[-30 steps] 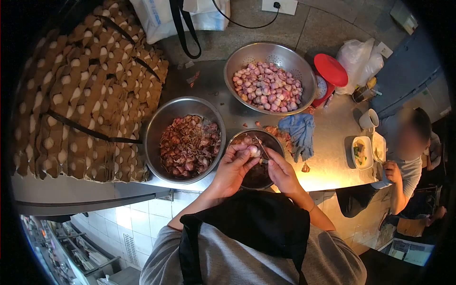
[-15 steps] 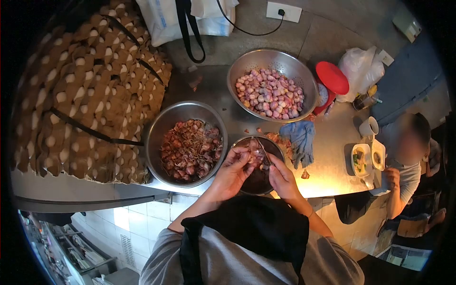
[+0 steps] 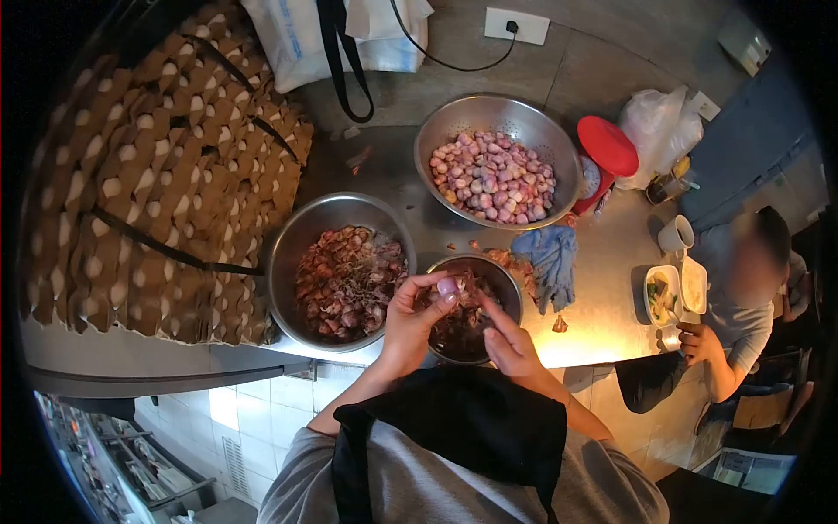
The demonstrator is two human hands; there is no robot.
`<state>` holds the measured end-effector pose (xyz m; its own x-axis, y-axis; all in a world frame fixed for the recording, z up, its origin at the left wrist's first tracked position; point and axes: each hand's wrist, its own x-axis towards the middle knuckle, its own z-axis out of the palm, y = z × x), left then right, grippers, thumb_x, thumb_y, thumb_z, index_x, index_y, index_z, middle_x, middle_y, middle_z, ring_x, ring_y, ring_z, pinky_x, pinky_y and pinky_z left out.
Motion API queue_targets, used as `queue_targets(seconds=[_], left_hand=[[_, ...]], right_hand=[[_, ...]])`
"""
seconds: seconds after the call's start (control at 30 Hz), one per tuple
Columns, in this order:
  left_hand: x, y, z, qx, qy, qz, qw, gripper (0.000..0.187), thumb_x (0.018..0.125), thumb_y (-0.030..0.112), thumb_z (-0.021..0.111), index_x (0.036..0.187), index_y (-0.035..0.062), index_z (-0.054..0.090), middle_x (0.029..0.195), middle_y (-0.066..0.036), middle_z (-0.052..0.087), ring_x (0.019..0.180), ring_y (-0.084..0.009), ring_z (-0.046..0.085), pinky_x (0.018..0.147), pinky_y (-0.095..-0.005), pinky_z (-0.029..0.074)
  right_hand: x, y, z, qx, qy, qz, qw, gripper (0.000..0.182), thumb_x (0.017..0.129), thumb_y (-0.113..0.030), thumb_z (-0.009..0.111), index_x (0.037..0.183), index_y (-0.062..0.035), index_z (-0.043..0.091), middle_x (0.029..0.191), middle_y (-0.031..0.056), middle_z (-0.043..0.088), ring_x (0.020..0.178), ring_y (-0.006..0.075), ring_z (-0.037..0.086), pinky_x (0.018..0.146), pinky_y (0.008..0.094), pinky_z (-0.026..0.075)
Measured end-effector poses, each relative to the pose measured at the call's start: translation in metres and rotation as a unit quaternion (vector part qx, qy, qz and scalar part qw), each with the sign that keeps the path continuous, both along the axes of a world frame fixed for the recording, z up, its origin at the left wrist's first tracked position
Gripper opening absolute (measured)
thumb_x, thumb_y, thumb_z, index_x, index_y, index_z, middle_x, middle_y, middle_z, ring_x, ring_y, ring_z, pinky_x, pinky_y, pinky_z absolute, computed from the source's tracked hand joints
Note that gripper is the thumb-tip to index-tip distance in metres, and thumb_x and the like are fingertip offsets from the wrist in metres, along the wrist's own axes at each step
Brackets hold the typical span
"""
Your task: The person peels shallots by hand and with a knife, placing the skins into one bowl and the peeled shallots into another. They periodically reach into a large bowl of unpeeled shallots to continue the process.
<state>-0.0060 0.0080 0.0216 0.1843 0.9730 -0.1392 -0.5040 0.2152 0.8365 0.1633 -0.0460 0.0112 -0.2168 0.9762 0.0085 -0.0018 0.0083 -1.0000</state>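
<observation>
left hand (image 3: 414,321): pinching shallot (image 3: 448,286) | right hand (image 3: 515,347): reaching over small bowl (image 3: 504,276)

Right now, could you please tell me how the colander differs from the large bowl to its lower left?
The colander is perforated; the large bowl shows no holes. The colander holds smooth, pale pink bulbs; the large bowl holds reddish-brown, papery-skinned bulbs. Both are round metal vessels.

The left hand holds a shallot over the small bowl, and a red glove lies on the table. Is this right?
Not quite: in the head view, the glove is blue. The left hand does hold a shallot over the small bowl.
</observation>
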Motion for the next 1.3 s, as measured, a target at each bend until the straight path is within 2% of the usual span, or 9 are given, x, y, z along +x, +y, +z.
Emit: queue_targets(seconds=[0.07,0.5,0.6,0.7,0.83,0.93,1.1,1.23,1.3], left_hand=[[0.005,-0.003,0.002,0.019,-0.001,0.026,0.999,0.028,0.075,-0.003,0.062,0.101,0.0025,0.052,0.093,-0.004,0.057,0.082,-0.0097,0.055,0.075,-0.0224,0.046],[0.011,-0.017,-0.003,0.129,0.089,0.011,0.988,0.026,0.072,-0.009,0.062,0.095,-0.0002,0.055,0.095,-0.007,0.058,0.084,-0.0112,0.057,0.074,-0.0232,0.047],[0.012,-0.019,-0.005,0.140,0.091,0.027,0.986,0.026,0.072,-0.009,0.062,0.095,-0.0002,0.055,0.093,-0.007,0.059,0.084,-0.0117,0.057,0.074,-0.0230,0.047],[0.010,-0.020,-0.002,0.122,0.061,0.040,0.990,0.025,0.071,-0.010,0.061,0.093,0.0000,0.055,0.094,-0.008,0.059,0.084,-0.0130,0.058,0.075,-0.0241,0.047],[-0.001,-0.009,0.008,0.063,-0.011,0.064,0.996,0.027,0.071,-0.013,0.056,0.095,0.0006,0.053,0.095,-0.010,0.059,0.086,-0.0153,0.057,0.079,-0.0276,0.047],[-0.001,-0.004,0.009,-0.008,-0.063,0.047,0.997,0.027,0.076,-0.007,0.053,0.101,0.0017,0.050,0.095,-0.007,0.057,0.088,-0.0163,0.056,0.079,-0.0294,0.047],[-0.003,0.002,-0.005,-0.124,-0.068,-0.029,0.989,0.020,0.086,0.008,0.045,0.106,0.0047,0.048,0.097,-0.007,0.055,0.089,-0.0183,0.055,0.080,-0.0330,0.046],[0.002,-0.002,-0.013,-0.141,-0.095,-0.133,0.976,0.024,0.088,0.011,0.044,0.111,0.0036,0.045,0.099,-0.007,0.054,0.094,-0.0204,0.054,0.084,-0.0319,0.043],[0.004,-0.001,-0.011,-0.141,-0.121,-0.130,0.974,0.026,0.089,0.013,0.044,0.113,0.0039,0.043,0.101,-0.009,0.054,0.096,-0.0210,0.054,0.086,-0.0327,0.043]], right_hand=[[-0.006,-0.002,0.001,0.002,-0.013,0.003,1.000,0.043,0.089,-0.013,0.043,0.128,0.0004,0.033,0.131,0.0157,0.035,0.124,0.0215,0.030,0.101,0.0292,0.020],[-0.010,0.005,-0.014,0.007,0.020,-0.034,0.999,0.041,0.089,-0.014,0.045,0.125,0.0021,0.035,0.123,0.0146,0.043,0.116,0.0209,0.039,0.096,0.0283,0.027],[-0.012,0.001,-0.004,-0.082,0.095,-0.038,0.991,0.039,0.089,-0.013,0.046,0.123,0.0018,0.037,0.119,0.0114,0.045,0.108,0.0169,0.043,0.091,0.0259,0.032],[-0.008,0.003,-0.004,-0.062,0.065,-0.024,0.996,0.038,0.089,-0.013,0.045,0.123,-0.0003,0.037,0.108,0.0065,0.048,0.089,0.0111,0.047,0.077,0.0213,0.038],[-0.001,0.001,-0.019,-0.135,0.116,-0.019,0.984,0.036,0.090,-0.012,0.043,0.125,-0.0042,0.036,0.080,-0.0010,0.048,0.059,0.0039,0.039,0.052,0.0152,0.033],[-0.008,-0.003,-0.013,-0.133,0.164,-0.025,0.977,0.037,0.090,-0.011,0.041,0.126,-0.0062,0.034,0.065,-0.0037,0.039,0.049,0.0036,0.033,0.045,0.0158,0.028],[0.003,0.003,-0.010,-0.109,0.176,-0.024,0.978,0.038,0.092,-0.017,0.038,0.128,-0.0066,0.031,0.057,-0.0016,0.035,0.045,0.0056,0.033,0.041,0.0179,0.028],[0.004,0.003,-0.003,-0.151,0.218,-0.014,0.964,0.038,0.093,-0.019,0.036,0.128,-0.0066,0.031,0.054,-0.0002,0.034,0.044,0.0060,0.034,0.040,0.0182,0.028],[0.007,0.003,-0.007,-0.139,0.178,-0.018,0.974,0.039,0.092,-0.018,0.036,0.130,-0.0072,0.029,0.055,-0.0010,0.034,0.044,0.0054,0.033,0.040,0.0181,0.027]])
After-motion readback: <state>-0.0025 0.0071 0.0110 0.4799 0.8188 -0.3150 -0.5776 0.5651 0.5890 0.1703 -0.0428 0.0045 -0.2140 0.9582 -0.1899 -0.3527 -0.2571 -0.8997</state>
